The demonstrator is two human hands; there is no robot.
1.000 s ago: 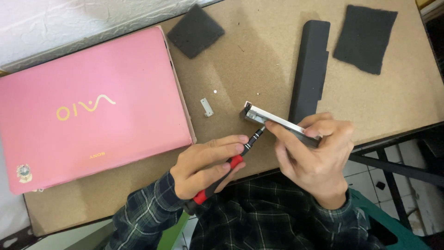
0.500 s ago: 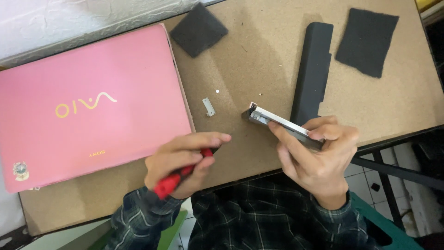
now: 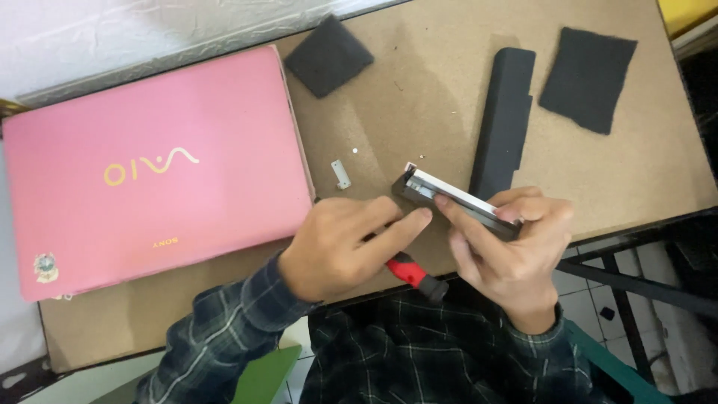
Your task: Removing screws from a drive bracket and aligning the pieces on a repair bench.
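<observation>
My right hand (image 3: 516,254) holds a flat grey-and-silver drive (image 3: 449,200) tilted above the brown table's front edge, fingers wrapped around its near end. My left hand (image 3: 336,251) reaches in from the left, its index finger stretched out and touching the drive's underside near the far end. A screwdriver with a red and black handle (image 3: 415,275) sticks out from beneath the left hand's fingers; whether the hand grips it is hidden. A small silver bracket (image 3: 341,173) and a tiny screw (image 3: 354,150) lie on the table just beyond the hands.
A closed pink laptop (image 3: 149,172) fills the table's left side. A long black battery (image 3: 502,123) lies behind the drive. Two dark foam pads (image 3: 327,56) (image 3: 588,78) rest at the back. The brown table (image 3: 419,97) ends just in front of my hands.
My left hand drew the screwdriver back from the drive, then came forward again with its fingers stretched to the drive. The screwdriver handle now points lower right. The right hand kept its hold.
</observation>
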